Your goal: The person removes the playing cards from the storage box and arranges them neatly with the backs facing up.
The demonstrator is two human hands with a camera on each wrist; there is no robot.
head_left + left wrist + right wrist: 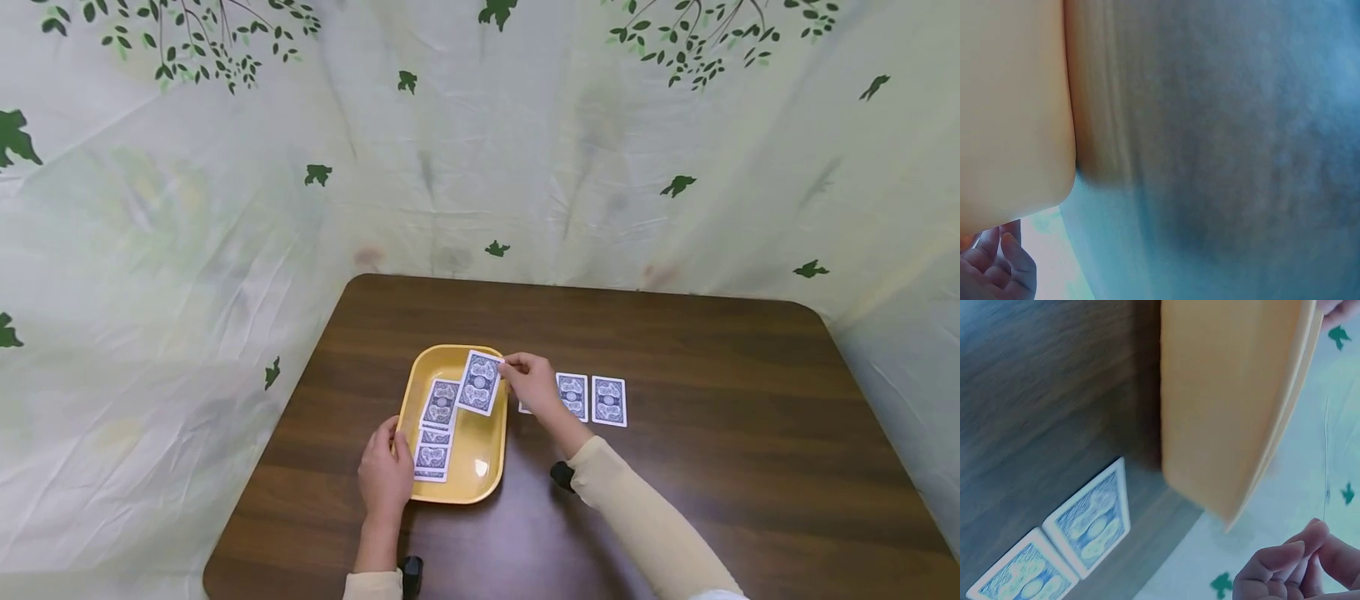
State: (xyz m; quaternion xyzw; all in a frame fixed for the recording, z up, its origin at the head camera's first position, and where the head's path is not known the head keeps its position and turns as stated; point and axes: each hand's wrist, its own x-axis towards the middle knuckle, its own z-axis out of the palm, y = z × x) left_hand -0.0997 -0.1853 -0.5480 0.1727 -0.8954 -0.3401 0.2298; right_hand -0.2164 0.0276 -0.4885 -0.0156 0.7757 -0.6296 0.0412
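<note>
My right hand (536, 383) pinches a playing card (480, 383) by its upper right corner, back side up, over the upper right part of a yellow tray (489, 471). Seen from the right wrist, that card (1326, 456) is a thin edge-on sliver between thumb and fingers. Inside the tray, blue-backed playing cards (432, 460) lie along the left side, some overlapping. My left hand (386, 471) grips the tray's left edge, thumb at the rim. In the left wrist view its curled fingers (1019, 262) show beside the tray wall (1016, 112).
Right of the tray, face-down cards (608, 402) lie in a row on the brown wooden table (712, 475); the leftmost is mostly hidden behind my right hand. A pale curtain (540, 167) with leaf prints hangs behind the table's far edge.
</note>
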